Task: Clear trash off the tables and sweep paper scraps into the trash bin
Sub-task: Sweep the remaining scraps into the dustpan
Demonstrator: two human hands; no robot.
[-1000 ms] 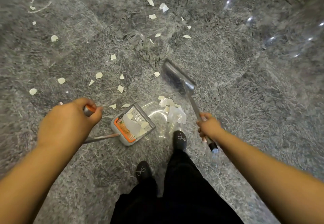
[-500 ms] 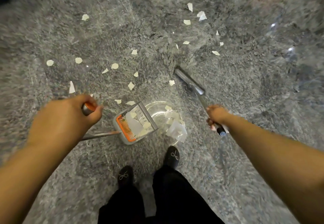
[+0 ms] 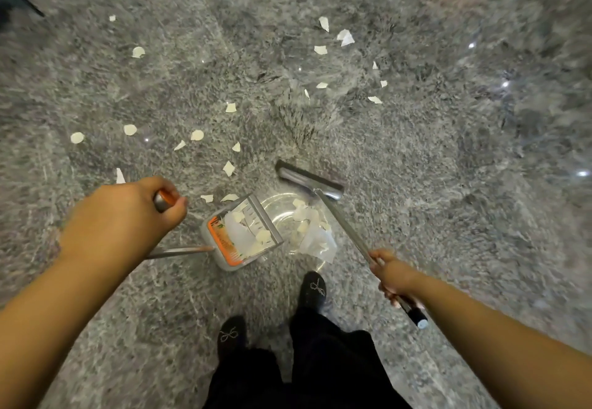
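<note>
I see L hand [image 3: 121,213] gripping dustpan handle [image 3: 163,200], R hand [image 3: 392,275] gripping broom [image 3: 309,181]; dustpan [image 3: 242,235] w/ paper scraps [image 3: 229,168] sits btwn hands.

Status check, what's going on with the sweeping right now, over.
Left hand grips the dustpan handle, right hand grips the broom. Dustpan holds some scraps. Many paper scraps lie loose on floor. Clear plastic piece sits at the dustpan mouth.

dustpan handle [image 3: 179,251]: upper part hidden behind left hand [image 3: 118,219]
floor [image 3: 480,248]: edges blurred
legs [image 3: 304,370]: cut off at bottom edge
</note>
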